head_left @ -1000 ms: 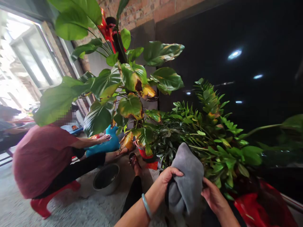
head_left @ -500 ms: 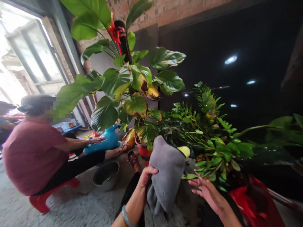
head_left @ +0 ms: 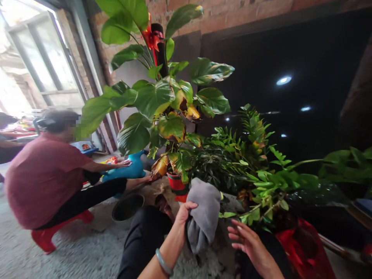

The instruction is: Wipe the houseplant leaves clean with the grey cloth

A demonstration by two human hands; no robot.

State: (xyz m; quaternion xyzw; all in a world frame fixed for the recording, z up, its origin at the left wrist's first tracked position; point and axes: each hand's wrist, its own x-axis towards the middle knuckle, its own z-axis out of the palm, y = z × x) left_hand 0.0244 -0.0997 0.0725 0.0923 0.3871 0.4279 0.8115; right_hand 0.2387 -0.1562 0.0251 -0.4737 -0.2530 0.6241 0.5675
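The right hand is spread, fingers apart, holding nothing visible, just beside the grey cloth. The left hand is closed on the cloth's left side, thumb over it, apparently leaving the bulk free toward the other hand. The cloth is raised nearer than the red pot. A dark pole presumably supports the tall plant.

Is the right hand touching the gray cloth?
Apart. The head view shows a clear gap between the open right hand and the gray cloth, which the left hand grips.
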